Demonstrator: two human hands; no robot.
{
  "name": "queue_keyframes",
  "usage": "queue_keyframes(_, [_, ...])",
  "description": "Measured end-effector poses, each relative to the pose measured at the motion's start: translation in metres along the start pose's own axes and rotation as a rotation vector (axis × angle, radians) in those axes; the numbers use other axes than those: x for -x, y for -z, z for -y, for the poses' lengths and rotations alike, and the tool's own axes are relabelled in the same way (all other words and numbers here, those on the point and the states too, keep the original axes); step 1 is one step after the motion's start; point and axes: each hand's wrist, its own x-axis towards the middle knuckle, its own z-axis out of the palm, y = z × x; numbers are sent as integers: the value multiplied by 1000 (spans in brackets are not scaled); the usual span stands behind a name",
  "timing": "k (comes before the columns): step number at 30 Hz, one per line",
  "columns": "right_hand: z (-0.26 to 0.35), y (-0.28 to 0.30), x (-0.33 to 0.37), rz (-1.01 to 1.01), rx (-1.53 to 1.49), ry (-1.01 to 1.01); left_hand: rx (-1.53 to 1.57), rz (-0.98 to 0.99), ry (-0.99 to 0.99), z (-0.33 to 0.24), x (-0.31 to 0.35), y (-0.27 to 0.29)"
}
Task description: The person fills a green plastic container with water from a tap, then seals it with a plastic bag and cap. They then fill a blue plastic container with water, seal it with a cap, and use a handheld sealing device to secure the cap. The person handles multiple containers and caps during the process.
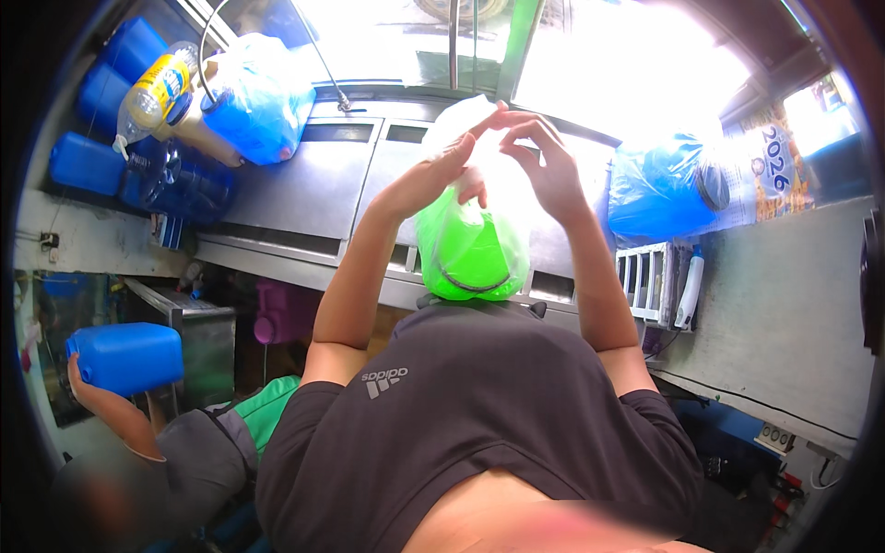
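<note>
In front of my chest, a translucent plastic bag (456, 117) surrounds a bright green rounded container (472, 244) with a dark curved handle or rim low down. My left hand (441, 173) is closed on the upper part of the bag, one finger hanging down before the green container. Opposite it, my right hand (546, 168) has bent fingers pinched at the bag's top. The fingertips of both hands come close together above the bag. Strong glare washes out the plastic between them.
A steel counter (300, 175) runs ahead, with a bagged blue container (253, 115) and a clear bottle (152, 103) at left. Another bagged blue container (659, 189) stands right, above a white rack (645, 281). At lower left, a co-worker (184, 461) holds a blue jug (129, 358).
</note>
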Motion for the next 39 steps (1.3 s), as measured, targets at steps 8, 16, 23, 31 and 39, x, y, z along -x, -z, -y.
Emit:
queue_keyframes(8, [-17, -27, 13, 101, -716, -347, 9, -235, 134, -4, 9, -4])
queue_keyframes(16, [-44, -2, 12, 340, -776, -421, 16, -243, 226, 3, 5, -4])
queue_keyframes(23, [-29, -15, 16, 164, -359, -370, 43, -226, 203, -3, -2, -10])
queue_keyframes(31, [-36, -35, 11, 32, -747, -647, -587, -301, 225, -10, 6, -18])
queue_keyframes(39, [-46, -7, 4, 134, -1215, -966, -1248, -306, -265, 20, 12, -15])
